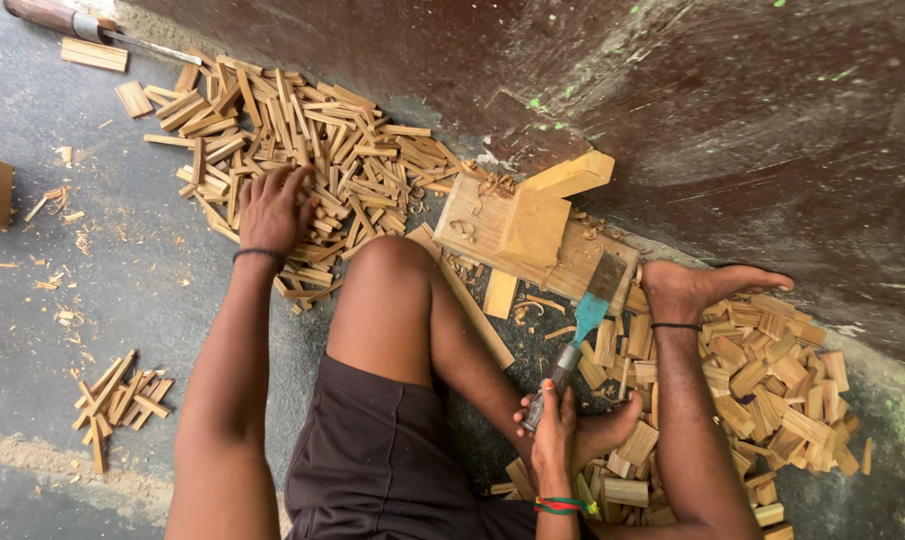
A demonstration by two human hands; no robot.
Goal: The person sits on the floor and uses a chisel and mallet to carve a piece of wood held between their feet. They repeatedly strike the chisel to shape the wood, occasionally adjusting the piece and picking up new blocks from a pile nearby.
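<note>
My left hand point(273, 205) reaches forward onto a big heap of thin wooden sticks point(303, 140), fingers curled over a few of them. A wide chisel point(588, 315) with a teal blade and a metal handle is gripped in my right hand point(553, 430); its edge rests on a flat wooden work board point(473, 225). A square block point(535, 228) stands on that board. I sit on the floor with my knee point(398, 265) between both hands.
A heap of short cut wood pieces point(773, 385) lies at the right around my bare foot point(703, 285). A small bundle of sticks point(123, 400) lies at the left. A dark stained wall point(723, 120) runs behind. Another tool point(83, 25) lies at top left.
</note>
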